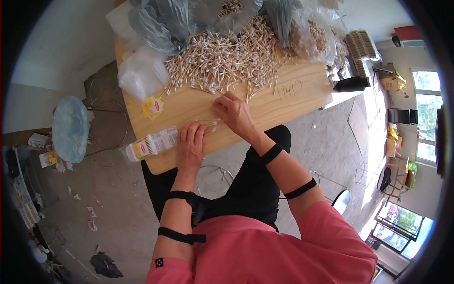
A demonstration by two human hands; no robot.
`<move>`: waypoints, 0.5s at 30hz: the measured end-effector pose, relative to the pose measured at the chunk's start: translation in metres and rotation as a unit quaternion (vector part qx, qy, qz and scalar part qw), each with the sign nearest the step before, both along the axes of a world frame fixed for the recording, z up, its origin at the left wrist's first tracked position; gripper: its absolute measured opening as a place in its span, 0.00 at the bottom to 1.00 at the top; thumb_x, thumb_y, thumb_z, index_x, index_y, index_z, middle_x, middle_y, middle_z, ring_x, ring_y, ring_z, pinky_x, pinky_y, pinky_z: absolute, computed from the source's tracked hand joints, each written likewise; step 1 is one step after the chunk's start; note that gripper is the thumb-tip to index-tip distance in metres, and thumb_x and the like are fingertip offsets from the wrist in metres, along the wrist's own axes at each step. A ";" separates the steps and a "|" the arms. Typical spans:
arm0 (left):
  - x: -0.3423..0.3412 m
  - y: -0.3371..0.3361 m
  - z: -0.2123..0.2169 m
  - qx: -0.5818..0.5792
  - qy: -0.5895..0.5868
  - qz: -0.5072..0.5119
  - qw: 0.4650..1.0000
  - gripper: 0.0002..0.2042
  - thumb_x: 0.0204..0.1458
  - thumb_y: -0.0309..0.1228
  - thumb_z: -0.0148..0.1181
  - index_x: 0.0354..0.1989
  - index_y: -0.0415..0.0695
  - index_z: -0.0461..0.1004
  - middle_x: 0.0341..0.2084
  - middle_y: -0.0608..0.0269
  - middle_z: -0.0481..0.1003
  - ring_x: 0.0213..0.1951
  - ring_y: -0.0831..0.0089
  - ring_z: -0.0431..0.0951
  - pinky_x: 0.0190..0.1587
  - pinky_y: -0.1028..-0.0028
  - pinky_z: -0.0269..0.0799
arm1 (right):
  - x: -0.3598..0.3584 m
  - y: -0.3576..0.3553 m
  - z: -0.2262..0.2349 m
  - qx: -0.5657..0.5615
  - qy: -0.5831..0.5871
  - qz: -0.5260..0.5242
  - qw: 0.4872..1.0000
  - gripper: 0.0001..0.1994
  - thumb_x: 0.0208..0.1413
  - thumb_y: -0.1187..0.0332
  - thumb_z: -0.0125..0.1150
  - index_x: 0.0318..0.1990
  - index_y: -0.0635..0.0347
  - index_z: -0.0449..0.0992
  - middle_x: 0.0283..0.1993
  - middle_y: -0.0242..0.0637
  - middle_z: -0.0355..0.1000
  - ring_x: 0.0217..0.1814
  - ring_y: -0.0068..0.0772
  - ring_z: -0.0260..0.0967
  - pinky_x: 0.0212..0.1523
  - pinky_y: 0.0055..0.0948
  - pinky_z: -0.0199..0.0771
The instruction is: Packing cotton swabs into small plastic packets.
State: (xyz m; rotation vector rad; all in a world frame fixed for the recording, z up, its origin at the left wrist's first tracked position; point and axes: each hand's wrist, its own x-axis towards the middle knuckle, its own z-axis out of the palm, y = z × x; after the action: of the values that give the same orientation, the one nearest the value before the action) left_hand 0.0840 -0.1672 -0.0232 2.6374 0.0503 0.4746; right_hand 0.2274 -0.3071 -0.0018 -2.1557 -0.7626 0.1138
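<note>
Home packing workroom, wooden table heaped with cotton swabs, plastic bags, littered concrete floor, far-right cardboard boxes

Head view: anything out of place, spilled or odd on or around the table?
The cotton swabs lie in a loose, sprawling heap across the wooden table rather than in bags. A filled swab packet overhangs the table's near edge. Paper scraps litter the floor on the left.

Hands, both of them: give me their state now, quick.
Left hand: flat, palm down on a small bundle of cotton swabs on the wooden table.
Right hand: fingers curled at the same bundle; grip cannot be told.
</note>
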 end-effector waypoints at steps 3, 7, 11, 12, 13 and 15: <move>0.000 -0.002 0.002 -0.024 0.006 -0.002 1.000 0.15 0.54 0.26 0.60 0.51 0.44 0.72 0.50 0.60 0.70 0.56 0.56 0.69 0.58 0.57 0.65 | -0.001 -0.002 -0.005 0.009 -0.010 -0.027 1.000 0.05 0.55 0.70 0.62 0.36 0.60 0.77 0.37 0.43 0.72 0.35 0.53 0.74 0.35 0.44 0.74; 0.000 -0.002 0.004 -0.025 -0.005 -0.001 1.000 0.15 0.53 0.26 0.61 0.50 0.45 0.73 0.50 0.60 0.70 0.55 0.56 0.69 0.58 0.57 0.65 | 0.010 0.013 -0.007 0.011 -0.041 -0.095 0.995 0.05 0.56 0.68 0.61 0.36 0.59 0.77 0.37 0.41 0.72 0.34 0.51 0.74 0.35 0.44 0.75; 0.002 -0.002 0.002 -0.019 -0.015 0.004 1.000 0.15 0.53 0.26 0.62 0.50 0.45 0.73 0.49 0.60 0.70 0.54 0.56 0.69 0.57 0.57 0.66 | 0.014 0.019 -0.014 -0.037 -0.092 -0.052 0.994 0.04 0.56 0.68 0.61 0.35 0.58 0.76 0.36 0.40 0.72 0.34 0.50 0.74 0.34 0.43 0.74; 0.002 -0.002 0.002 -0.019 -0.014 0.006 1.000 0.15 0.53 0.26 0.62 0.50 0.45 0.73 0.49 0.60 0.70 0.54 0.56 0.69 0.57 0.57 0.66 | 0.013 0.018 -0.014 -0.057 -0.094 -0.055 0.992 0.05 0.56 0.68 0.61 0.34 0.58 0.76 0.36 0.40 0.72 0.35 0.50 0.74 0.34 0.43 0.74; 0.001 -0.002 0.001 -0.019 -0.011 0.003 1.000 0.15 0.53 0.26 0.62 0.50 0.45 0.73 0.49 0.60 0.70 0.54 0.56 0.69 0.57 0.57 0.66 | 0.011 0.017 -0.015 -0.077 -0.096 -0.058 0.991 0.05 0.56 0.67 0.62 0.34 0.58 0.75 0.36 0.40 0.71 0.35 0.49 0.74 0.34 0.43 0.74; -0.001 -0.002 0.002 -0.020 -0.005 0.005 1.000 0.15 0.53 0.26 0.62 0.50 0.45 0.73 0.49 0.61 0.70 0.55 0.56 0.69 0.57 0.57 0.66 | 0.008 0.018 -0.010 -0.057 -0.079 -0.045 0.994 0.05 0.56 0.67 0.62 0.33 0.58 0.75 0.37 0.40 0.72 0.36 0.49 0.74 0.34 0.44 0.75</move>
State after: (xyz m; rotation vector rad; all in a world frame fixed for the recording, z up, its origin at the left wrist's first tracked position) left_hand 0.0827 -0.1688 -0.0215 2.5966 0.0690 0.4846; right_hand 0.2352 -0.2889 -0.0118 -2.3251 -0.7628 -0.0613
